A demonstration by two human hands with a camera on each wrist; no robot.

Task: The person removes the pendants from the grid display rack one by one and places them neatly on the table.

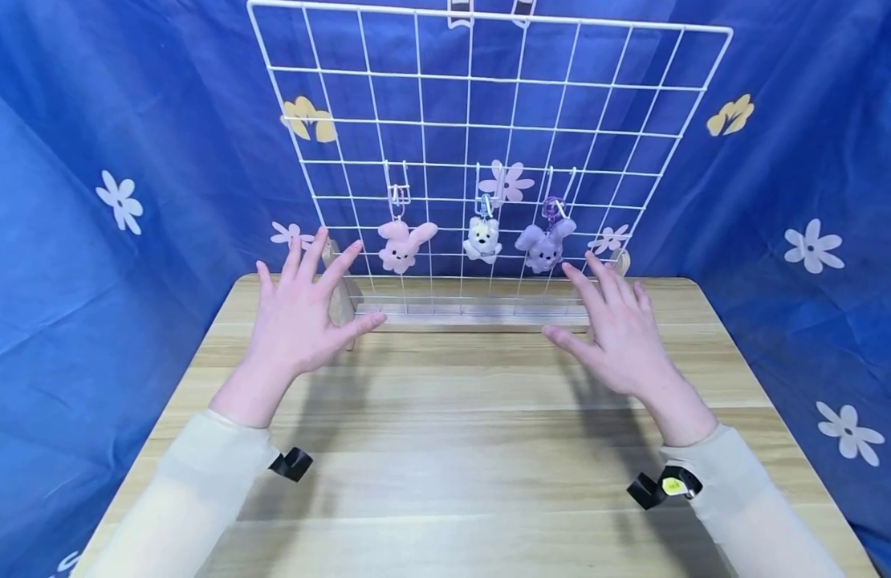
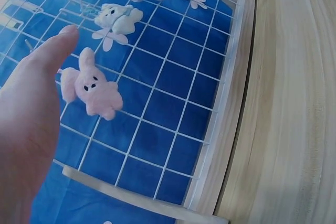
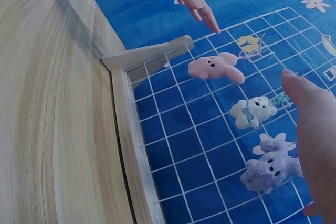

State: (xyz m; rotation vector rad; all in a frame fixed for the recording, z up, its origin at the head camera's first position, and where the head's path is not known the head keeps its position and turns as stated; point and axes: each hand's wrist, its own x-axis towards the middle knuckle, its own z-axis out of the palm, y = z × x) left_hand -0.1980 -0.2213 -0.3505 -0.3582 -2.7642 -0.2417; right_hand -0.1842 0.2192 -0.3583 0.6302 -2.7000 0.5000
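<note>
3 plush charms (image 1: 482, 240) | on grid (image 1: 597, 22) | between spread hands (image 1: 297, 315) (image 1: 622, 337) (right-side contact unclear)

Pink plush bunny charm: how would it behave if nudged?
The pink plush bunny charm would probably squash softly, given its fuzzy, stuffed look. Hanging from a white wire hook, it would likely swing rather than tip.

Soft shadows, glare on tabletop (image 1: 445, 474)

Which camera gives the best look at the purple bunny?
The head view: the purple bunny hangs upright there, both ears and face showing. The right wrist view shows it larger but tilted, close beside the right hand; the left wrist view, sideways near the top edge.
</note>
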